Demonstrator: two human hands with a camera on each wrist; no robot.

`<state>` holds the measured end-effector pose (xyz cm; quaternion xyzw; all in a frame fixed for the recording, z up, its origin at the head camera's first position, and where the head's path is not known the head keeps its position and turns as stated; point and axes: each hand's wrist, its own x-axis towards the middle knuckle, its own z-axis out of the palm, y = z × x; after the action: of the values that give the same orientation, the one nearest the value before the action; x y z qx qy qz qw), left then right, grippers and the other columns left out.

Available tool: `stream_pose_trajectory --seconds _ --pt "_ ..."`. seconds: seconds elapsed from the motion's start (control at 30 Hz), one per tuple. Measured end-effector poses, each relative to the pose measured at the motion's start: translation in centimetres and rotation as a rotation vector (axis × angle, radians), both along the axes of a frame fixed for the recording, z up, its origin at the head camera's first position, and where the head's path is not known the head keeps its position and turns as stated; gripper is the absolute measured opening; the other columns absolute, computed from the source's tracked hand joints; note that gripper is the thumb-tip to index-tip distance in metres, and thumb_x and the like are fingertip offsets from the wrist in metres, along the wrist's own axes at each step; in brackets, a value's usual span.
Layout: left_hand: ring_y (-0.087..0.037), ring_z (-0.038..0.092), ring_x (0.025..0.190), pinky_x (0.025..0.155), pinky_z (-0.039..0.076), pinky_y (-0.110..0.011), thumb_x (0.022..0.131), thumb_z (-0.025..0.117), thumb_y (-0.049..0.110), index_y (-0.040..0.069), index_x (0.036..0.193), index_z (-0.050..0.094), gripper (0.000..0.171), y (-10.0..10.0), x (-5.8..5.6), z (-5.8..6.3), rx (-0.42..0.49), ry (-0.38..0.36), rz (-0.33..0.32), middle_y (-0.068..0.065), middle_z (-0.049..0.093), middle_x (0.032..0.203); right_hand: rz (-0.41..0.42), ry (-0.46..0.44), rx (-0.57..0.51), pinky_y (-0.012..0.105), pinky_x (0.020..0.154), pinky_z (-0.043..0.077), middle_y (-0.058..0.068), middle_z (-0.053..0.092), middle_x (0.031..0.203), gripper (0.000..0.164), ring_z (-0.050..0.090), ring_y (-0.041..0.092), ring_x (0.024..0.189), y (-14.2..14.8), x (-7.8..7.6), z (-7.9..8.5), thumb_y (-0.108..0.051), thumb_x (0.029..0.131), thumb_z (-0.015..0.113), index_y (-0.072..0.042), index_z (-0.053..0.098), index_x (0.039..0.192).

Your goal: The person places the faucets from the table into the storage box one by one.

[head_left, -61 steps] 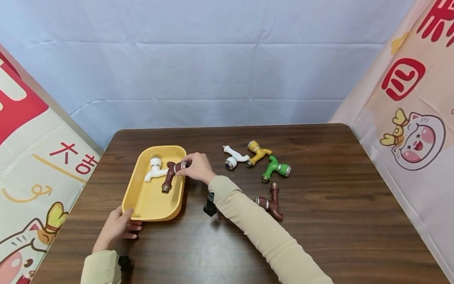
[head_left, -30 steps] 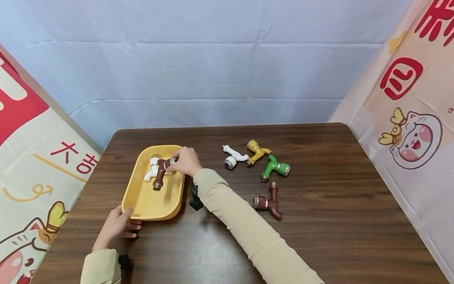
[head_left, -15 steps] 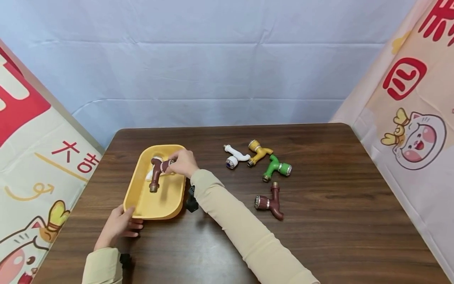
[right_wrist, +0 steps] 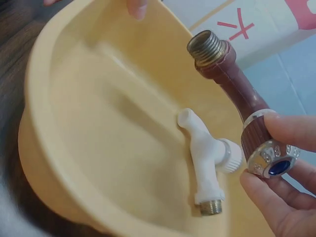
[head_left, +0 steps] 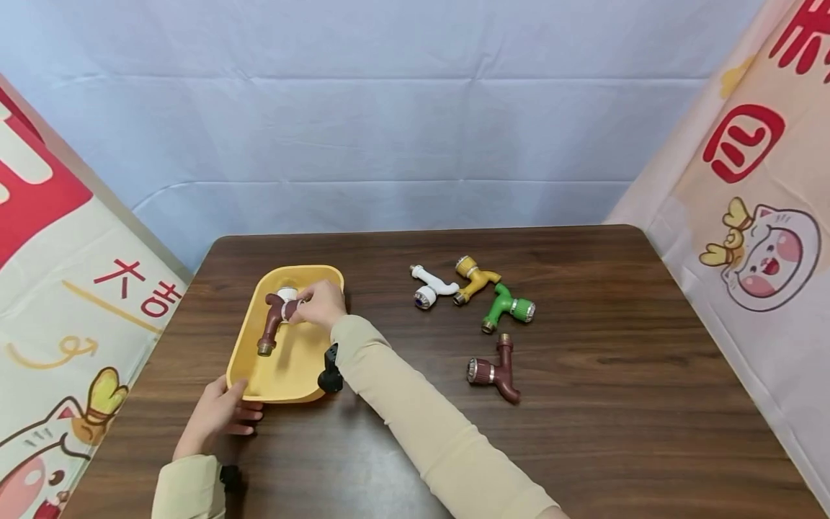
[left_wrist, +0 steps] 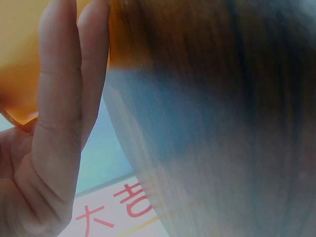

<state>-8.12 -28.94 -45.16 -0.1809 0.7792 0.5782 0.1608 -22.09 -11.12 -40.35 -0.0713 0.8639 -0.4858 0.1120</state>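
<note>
My right hand (head_left: 320, 306) pinches a brown faucet (head_left: 271, 324) by its ribbed knob, over the left part of a yellow tub (head_left: 285, 378). In the right wrist view the thumb and fingers are round the knob's silver, blue-centred cap, and the threaded end points up. Inside the tub lies a white faucet (right_wrist: 203, 153), mostly hidden in the head view behind the brown one and my hand. My left hand (head_left: 217, 414) holds the tub's near-left corner, thumb over the rim. Its fingers (left_wrist: 59, 98) lie straight along the outside in the left wrist view.
Right of the tub on the wooden table (head_left: 616, 404) lie a white faucet (head_left: 433, 286), a yellow faucet (head_left: 476, 277), a green faucet (head_left: 502, 308) and a second brown faucet (head_left: 498, 371). A pale cloth (head_left: 415, 144) hangs behind the table.
My right hand has carried the brown faucet leftward from the tub's right rim, across the white faucet, toward the tub's left side. The left hand stays at the corner.
</note>
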Motion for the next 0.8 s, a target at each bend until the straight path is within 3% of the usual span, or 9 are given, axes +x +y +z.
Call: stream_pose_trajectory --seconds 0.47,0.8 --pt "-0.024 0.064 0.068 0.055 0.054 -0.041 0.100 0.030 0.021 -0.010 0.130 0.022 0.044 0.1 -0.3 -0.2 -0.009 -0.004 -0.005 -0.015 0.064 0.080 -0.125 -0.096 0.004 0.021 0.060 0.043 -0.003 0.064 0.084 0.033 0.053 0.014 0.074 -1.3 0.4 -0.9 -0.007 0.055 0.085 -0.012 0.073 0.086" --pt "-0.024 0.064 0.068 0.055 0.054 -0.041 0.100 0.030 0.020 -0.010 0.131 0.021 0.045 -0.1 -0.2 -0.1 -0.004 -0.009 0.006 -0.014 0.063 0.079 -0.136 -0.124 -0.008 0.021 0.058 0.042 -0.004 0.058 0.074 0.028 0.050 0.013 0.071 -1.8 0.6 -1.9 -0.005 0.054 0.084 -0.011 0.068 0.077"
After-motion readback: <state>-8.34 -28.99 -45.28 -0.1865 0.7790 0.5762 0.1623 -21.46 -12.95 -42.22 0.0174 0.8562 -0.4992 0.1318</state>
